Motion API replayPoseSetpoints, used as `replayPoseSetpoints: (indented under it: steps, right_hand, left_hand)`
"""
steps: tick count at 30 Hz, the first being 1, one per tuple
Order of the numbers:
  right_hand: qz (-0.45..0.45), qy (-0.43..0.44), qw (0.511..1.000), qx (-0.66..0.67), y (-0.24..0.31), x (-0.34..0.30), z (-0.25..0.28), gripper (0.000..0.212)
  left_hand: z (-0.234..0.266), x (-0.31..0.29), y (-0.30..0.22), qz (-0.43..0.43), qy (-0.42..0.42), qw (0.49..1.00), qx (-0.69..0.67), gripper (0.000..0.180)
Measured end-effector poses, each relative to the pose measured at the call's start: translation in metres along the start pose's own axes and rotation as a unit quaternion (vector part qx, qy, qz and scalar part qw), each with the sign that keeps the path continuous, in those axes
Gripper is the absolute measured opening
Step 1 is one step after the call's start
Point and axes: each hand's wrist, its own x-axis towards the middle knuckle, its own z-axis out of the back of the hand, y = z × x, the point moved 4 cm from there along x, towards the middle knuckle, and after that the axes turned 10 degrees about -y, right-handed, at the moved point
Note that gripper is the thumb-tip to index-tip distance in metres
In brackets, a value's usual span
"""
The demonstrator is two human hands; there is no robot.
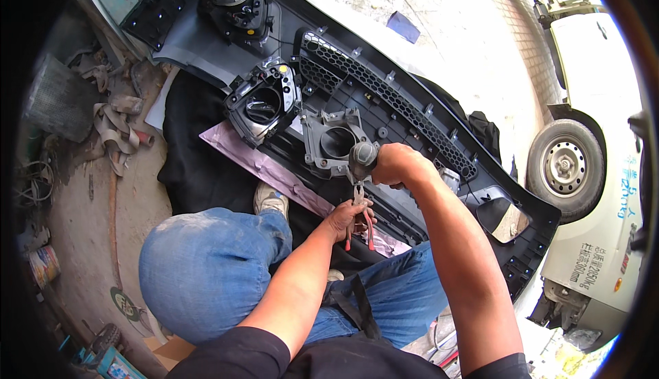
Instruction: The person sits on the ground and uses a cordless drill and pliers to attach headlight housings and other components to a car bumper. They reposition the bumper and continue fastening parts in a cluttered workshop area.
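Note:
My left hand [347, 219] is closed around red-handled pliers [359, 197], their jaws pointing away from me at the near edge of a grey plastic bracket [316, 142]. My right hand [403, 165] grips a dark power driver [362, 157], seen from its rounded back end, which covers its tip. The driver stands over the near right corner of the bracket, just above the pliers' jaws. The bracket has a large round opening. It lies against the inner side of a long black vehicle bumper [403, 130] with a honeycomb grille strip.
Left of the bracket sits a black lamp housing [241, 115]; another lamp unit [233, 27] is at the bumper's far left end. Pinkish wrapping film [257, 163] lies beneath. A parked light-coloured vehicle with a wheel [564, 166] stands at right. Straps [115, 128] lie on the left floor.

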Motion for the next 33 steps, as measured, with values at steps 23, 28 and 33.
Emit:
replayPoseSetpoints:
  steps: [23,28,33]
  right_hand:
    - [-0.031,-0.028,0.999,0.028,-0.020,0.003,-0.010,0.027]
    - [-0.035,-0.036,0.998,0.030,-0.026,0.009,-0.019,0.025]
    - [-0.054,0.021,0.996,0.071,-0.042,0.027,-0.018,0.026]
  left_hand:
    - [-0.012,0.017,0.000,-0.072,-0.130,0.981,0.127,0.018]
    - [-0.015,0.017,0.004,-0.097,-0.157,0.980,0.081,0.027]
    - [-0.019,0.012,0.000,-0.090,-0.179,0.974,0.110,0.034]
